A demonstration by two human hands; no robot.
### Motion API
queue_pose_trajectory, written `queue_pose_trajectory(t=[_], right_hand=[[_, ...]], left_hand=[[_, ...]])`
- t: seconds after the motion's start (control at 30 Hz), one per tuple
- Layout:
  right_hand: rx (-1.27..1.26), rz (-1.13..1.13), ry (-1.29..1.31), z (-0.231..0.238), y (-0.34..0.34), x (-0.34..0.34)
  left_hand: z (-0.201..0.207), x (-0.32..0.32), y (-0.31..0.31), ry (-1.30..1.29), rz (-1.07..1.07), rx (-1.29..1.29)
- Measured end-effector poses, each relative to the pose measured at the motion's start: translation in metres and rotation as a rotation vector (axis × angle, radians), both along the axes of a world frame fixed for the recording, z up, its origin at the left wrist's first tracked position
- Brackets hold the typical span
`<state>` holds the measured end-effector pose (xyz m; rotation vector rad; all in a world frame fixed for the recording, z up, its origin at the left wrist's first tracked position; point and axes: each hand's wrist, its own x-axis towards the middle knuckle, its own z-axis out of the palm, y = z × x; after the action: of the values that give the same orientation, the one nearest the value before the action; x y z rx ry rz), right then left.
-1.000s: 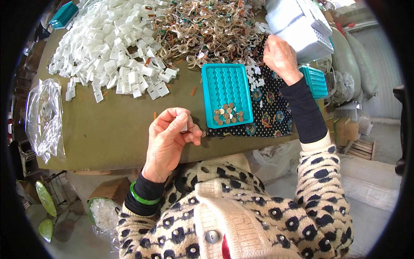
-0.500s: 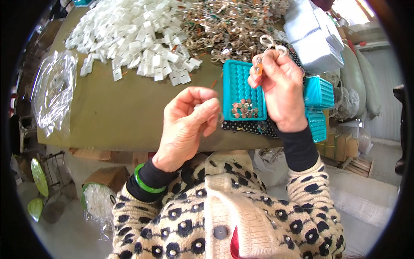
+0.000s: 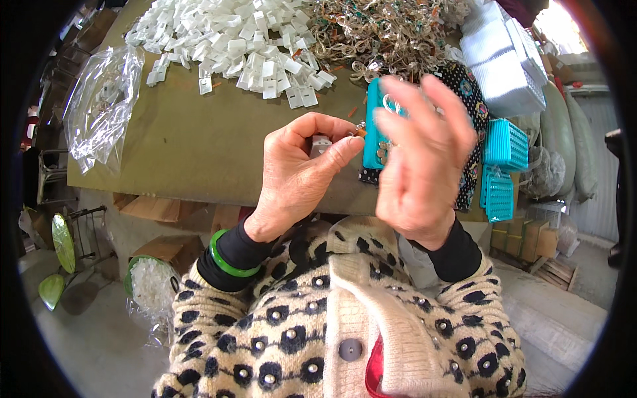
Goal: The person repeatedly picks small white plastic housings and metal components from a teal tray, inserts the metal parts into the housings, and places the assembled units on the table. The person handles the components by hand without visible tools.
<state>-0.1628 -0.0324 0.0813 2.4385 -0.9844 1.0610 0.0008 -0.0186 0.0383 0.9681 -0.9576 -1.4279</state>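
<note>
My left hand (image 3: 302,166) is closed, with thumb and forefinger pinched on a small shiny piece with an orange tab (image 3: 361,131). Inside the curl of those fingers shows a small white plastic card (image 3: 321,144). My right hand (image 3: 424,162), smeared by motion, has its fingers stretched apart over the turquoise ridged tray (image 3: 375,142) and covers much of it. A pale cord loop (image 3: 391,103) shows beside its fingers; whether it joins the piece in my left hand, I cannot tell. A few small round coppery pieces (image 3: 383,151) lie in the tray.
A heap of white plastic cards (image 3: 245,46) and a tangle of clear cord loops (image 3: 378,33) cover the table's far side. Clear plastic film (image 3: 99,106) lies at left. Stacked white trays (image 3: 501,60) and turquoise trays (image 3: 505,146) stand at right, near a dark patterned cloth (image 3: 470,126).
The orange-tabbed piece was in my right hand and now shows at my left fingertips. My right hand has opened and come nearer and lower. The view has shifted a little.
</note>
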Motion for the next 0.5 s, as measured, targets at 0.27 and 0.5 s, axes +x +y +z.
queue_pose_trajectory(t=[0.27,0.5], right_hand=[[0.428,0.066,-0.191,-0.016,0.005,-0.003],[0.785,0.144,-0.399,-0.007,0.013,-0.013]], left_hand=[[-0.001,0.007,0.005,0.279,-0.156,0.168],[-0.008,0.006,0.010,0.580,-0.320,0.247]])
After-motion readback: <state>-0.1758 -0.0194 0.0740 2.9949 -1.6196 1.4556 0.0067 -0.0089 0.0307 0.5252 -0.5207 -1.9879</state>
